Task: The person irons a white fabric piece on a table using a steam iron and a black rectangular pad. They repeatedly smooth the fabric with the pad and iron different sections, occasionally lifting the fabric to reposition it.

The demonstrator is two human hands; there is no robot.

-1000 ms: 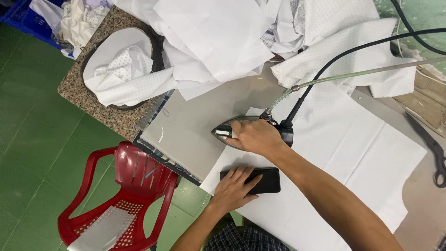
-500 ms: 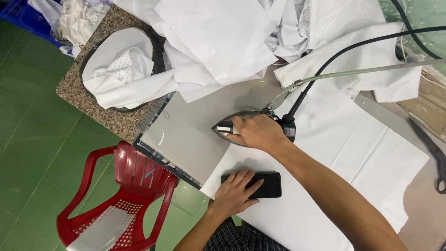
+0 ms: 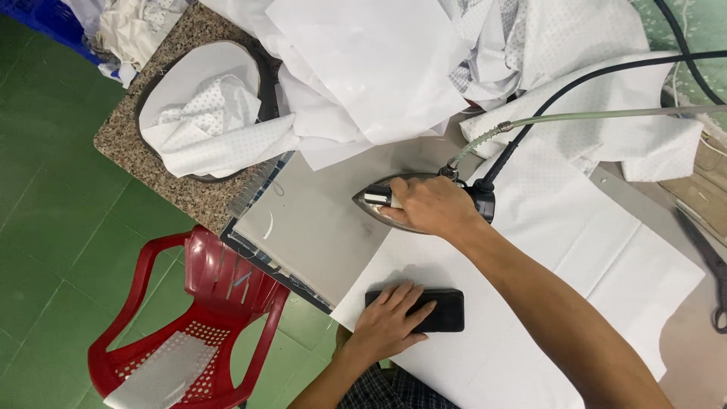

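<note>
From the head view I see my right hand (image 3: 428, 206) clenched on the handle of the steam iron (image 3: 394, 201) at the left edge of the white fabric sheet (image 3: 575, 250) on the surface (image 3: 318, 227), while my left hand (image 3: 388, 322) lies released, flat on a black block (image 3: 443, 310) near the front edge.

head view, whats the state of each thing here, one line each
iron: flat on the table, gripped by the right hand
black block: lying on the white sheet, left hand pressing it
scissors: lying at the table edge, partly out of view
red chair: upright, white cloth on its seat
</note>
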